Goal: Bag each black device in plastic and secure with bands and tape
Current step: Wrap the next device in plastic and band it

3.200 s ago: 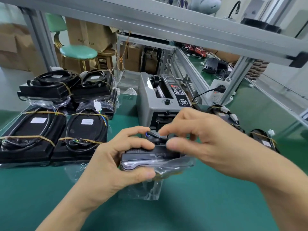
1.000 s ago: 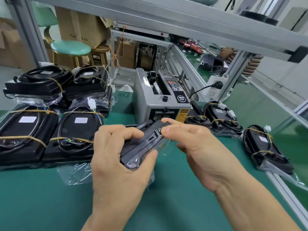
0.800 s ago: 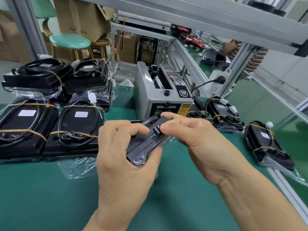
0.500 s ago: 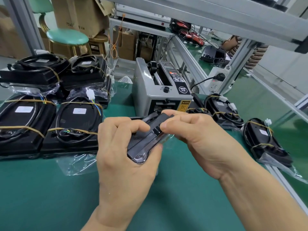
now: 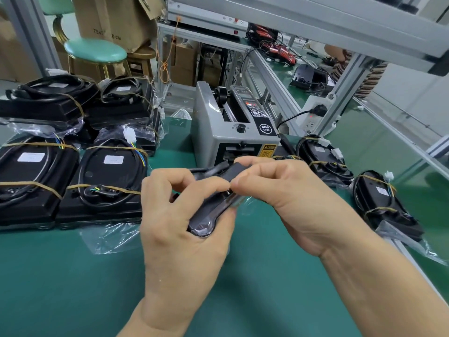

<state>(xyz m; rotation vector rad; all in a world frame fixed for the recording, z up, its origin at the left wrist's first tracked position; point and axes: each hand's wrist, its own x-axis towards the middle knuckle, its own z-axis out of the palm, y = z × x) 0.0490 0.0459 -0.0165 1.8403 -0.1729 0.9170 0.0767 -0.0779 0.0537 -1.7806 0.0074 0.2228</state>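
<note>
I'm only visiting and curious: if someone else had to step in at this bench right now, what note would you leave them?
Left hand: grips the black plastic device in its clear bag, held above the green mat.
Right hand: pinches the device's upper end.
Done: banded black devices lie left and right.
Left: no band or tape visible on the held one; the grey tape dispenser stands just behind.

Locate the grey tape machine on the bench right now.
The grey tape machine stands at centre of the head view, just behind both hands, between the banded black devices on the left and others on the right.
</note>
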